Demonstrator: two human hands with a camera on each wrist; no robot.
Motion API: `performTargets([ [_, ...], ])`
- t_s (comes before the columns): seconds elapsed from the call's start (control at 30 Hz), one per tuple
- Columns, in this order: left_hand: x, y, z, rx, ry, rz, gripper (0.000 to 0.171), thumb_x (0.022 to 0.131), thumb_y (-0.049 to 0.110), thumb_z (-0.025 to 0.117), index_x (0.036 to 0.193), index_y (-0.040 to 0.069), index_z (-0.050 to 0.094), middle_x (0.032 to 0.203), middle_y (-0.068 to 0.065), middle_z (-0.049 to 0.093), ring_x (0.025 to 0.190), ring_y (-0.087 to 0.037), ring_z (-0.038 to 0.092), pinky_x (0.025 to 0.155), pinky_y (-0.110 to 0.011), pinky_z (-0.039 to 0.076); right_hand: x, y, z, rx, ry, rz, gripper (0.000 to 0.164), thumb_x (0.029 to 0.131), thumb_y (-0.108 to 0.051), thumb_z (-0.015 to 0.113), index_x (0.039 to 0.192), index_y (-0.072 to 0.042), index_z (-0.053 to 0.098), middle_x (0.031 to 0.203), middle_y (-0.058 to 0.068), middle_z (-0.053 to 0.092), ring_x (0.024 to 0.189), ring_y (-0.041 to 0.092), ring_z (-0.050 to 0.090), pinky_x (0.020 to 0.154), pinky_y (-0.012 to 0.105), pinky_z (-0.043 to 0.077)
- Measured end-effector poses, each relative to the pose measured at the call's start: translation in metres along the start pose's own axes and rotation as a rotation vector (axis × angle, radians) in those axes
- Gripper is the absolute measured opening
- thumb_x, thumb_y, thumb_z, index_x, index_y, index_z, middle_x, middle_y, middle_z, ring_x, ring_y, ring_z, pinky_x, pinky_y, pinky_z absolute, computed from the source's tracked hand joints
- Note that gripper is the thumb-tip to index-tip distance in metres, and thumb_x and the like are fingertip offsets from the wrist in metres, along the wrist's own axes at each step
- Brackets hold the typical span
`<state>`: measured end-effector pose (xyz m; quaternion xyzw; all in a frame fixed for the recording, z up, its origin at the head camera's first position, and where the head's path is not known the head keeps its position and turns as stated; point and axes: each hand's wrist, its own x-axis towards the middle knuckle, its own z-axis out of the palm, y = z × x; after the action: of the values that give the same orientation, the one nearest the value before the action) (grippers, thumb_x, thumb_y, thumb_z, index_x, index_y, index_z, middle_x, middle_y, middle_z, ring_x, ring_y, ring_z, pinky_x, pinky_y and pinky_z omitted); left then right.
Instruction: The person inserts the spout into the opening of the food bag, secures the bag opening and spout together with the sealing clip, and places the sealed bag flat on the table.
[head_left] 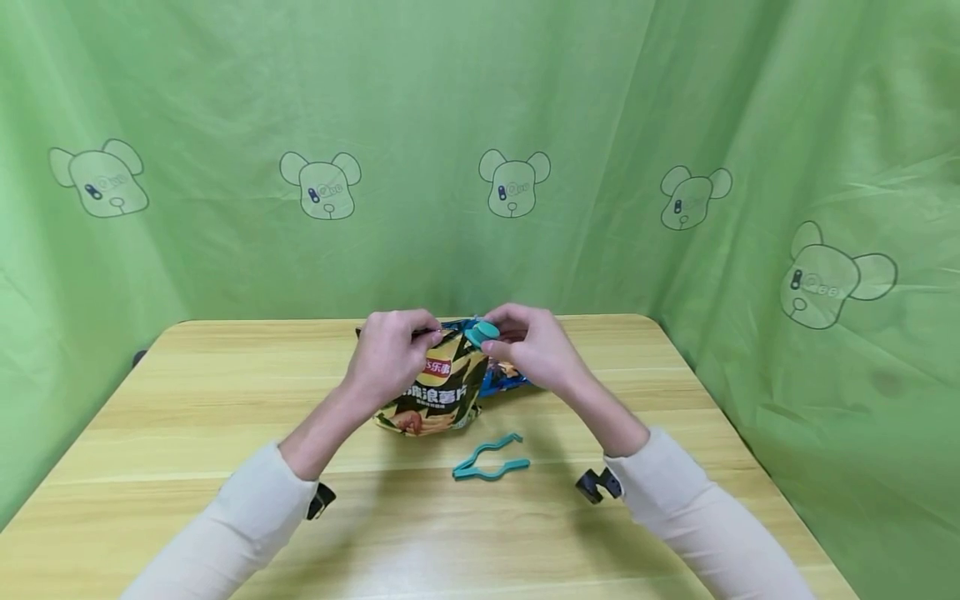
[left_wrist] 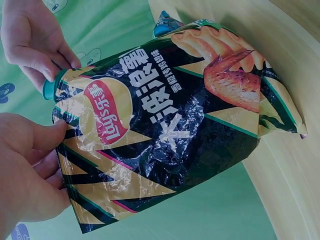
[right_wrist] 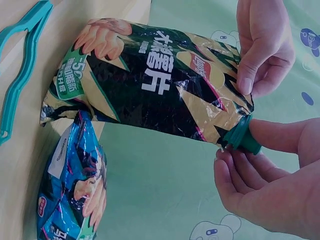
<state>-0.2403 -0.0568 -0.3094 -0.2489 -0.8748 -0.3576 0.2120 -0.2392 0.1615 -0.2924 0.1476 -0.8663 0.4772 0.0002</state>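
A black-and-yellow bag of potato chips [head_left: 435, 400] is held upright by its top over the table. My left hand [head_left: 386, 358] pinches the bag's top edge between thumb and fingers. In the right wrist view, a teal bag clip [right_wrist: 242, 137] sits at the bag's other top corner. My right hand [head_left: 536, 346] holds this clip, thumb on one side and fingers on the other. From the left wrist view, the bag's front is wrinkled near the middle, with a red logo [left_wrist: 107, 115] by the top.
Behind the chip bag lies a blue snack bag [right_wrist: 75, 190]. A long teal clip [head_left: 487, 471] lies spread apart on the wooden table [head_left: 225, 400], nearer to me. Green curtains [head_left: 420, 100] with bear-head drawings enclose the table's back and sides.
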Motion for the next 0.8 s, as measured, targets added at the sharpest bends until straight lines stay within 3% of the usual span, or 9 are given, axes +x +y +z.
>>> performTargets([
  [0.13,0.0001,-0.0006,-0.0002,-0.005,-0.002,-0.004,0.007,0.092,0.001,0.071,0.095,0.001,0.078,0.093,-0.014,0.078,0.073,-0.02,0.073,0.059,-0.023,0.058,0.0009,0.004,0.0014,0.036,-0.002,0.023,0.03,0.091,-0.008,0.073,0.121,-0.005,0.068,0.107,0.014,0.072,0.091,0.022,0.07,0.084,0.042,0.06],
  [0.27,0.0007,-0.0014,-0.0002,-0.004,-0.004,-0.009,0.008,0.093,0.002,0.071,0.096,0.001,0.078,0.093,-0.014,0.078,0.071,-0.019,0.072,0.058,-0.022,0.057,0.0012,0.0073,0.0012,0.049,-0.007,0.035,0.032,0.091,-0.009,0.073,0.123,-0.005,0.067,0.11,0.014,0.072,0.094,0.022,0.071,0.084,0.039,0.06],
  [0.43,0.0019,-0.0024,-0.0001,0.0,-0.005,-0.014,0.008,0.093,0.002,0.071,0.095,0.002,0.078,0.093,-0.013,0.078,0.071,-0.019,0.072,0.058,-0.023,0.057,0.0013,0.0064,0.0,0.018,-0.015,0.015,0.033,0.091,-0.009,0.073,0.123,-0.006,0.068,0.109,0.014,0.073,0.093,0.023,0.071,0.081,0.034,0.06],
  [0.8,0.0017,-0.0029,-0.001,-0.003,-0.011,-0.023,0.008,0.093,0.003,0.071,0.096,0.002,0.078,0.093,-0.013,0.078,0.07,-0.018,0.071,0.057,-0.023,0.056,0.0008,0.0048,-0.0033,-0.016,-0.039,0.017,0.033,0.091,-0.013,0.074,0.124,-0.007,0.068,0.11,0.013,0.073,0.097,0.023,0.071,0.085,0.036,0.059],
])
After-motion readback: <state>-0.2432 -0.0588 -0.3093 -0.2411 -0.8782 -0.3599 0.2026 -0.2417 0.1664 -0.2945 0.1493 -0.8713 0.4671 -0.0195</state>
